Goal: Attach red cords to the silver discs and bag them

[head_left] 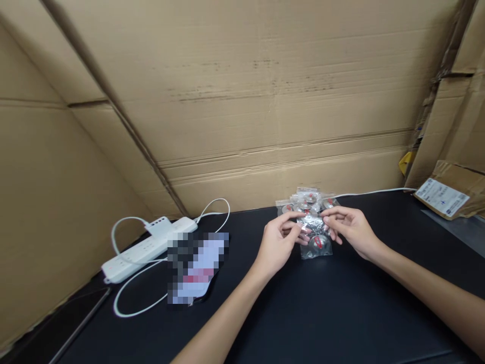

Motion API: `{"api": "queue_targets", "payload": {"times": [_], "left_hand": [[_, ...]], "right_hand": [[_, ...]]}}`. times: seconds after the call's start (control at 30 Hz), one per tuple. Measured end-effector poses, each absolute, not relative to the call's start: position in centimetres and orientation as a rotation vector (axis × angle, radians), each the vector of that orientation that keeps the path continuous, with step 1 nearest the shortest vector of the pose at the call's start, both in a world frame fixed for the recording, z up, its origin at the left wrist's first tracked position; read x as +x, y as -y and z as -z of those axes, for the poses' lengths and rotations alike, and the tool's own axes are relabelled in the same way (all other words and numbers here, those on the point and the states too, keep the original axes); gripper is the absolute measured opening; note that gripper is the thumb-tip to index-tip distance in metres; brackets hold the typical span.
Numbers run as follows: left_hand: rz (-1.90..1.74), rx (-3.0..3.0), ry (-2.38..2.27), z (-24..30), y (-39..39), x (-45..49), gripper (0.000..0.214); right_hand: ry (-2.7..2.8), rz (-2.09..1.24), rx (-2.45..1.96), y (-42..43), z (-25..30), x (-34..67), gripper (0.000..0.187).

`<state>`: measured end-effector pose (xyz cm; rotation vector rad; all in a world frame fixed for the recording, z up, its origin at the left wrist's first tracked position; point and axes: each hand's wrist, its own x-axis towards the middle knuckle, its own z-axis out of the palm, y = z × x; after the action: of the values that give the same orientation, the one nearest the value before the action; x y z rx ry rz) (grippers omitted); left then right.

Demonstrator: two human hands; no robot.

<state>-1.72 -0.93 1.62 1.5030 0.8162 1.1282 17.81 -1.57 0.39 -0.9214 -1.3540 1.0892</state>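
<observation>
My left hand (278, 241) and my right hand (351, 230) meet over a small heap of clear plastic bags on the black tabletop. Between them is a crinkled, shiny clear plastic bag (312, 223), its two sides pinched by my bent fingers and thumbs. Just below my fingertips lies another clear bag (317, 246) with a round silvery piece and a red mark. More such bags (303, 198) are piled behind, each with silvery contents and red spots. What exactly the pieces are is too small to tell.
On the left lie a white power strip (151, 250) with looping white cables (125, 313) and a blurred-out phone-like object (200, 273). Cardboard walls (265, 101) rise behind and at the sides. A labelled cardboard box (450, 189) stands at the right on the black tabletop (322, 318).
</observation>
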Motion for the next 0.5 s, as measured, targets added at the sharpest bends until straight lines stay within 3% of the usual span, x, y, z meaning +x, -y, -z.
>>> {"api": "queue_targets", "payload": {"times": [0.23,0.5], "left_hand": [[-1.11,1.557,-0.714,-2.01,1.14,-1.89,0.016],[-1.11,1.611,-0.727,-1.87,0.96,-2.1,0.011]], "right_hand": [[1.362,-1.107,-0.895,1.57,-0.15,17.85,0.02],[1.498,-1.045,-0.912,1.68,-0.17,18.0,0.026]]}}
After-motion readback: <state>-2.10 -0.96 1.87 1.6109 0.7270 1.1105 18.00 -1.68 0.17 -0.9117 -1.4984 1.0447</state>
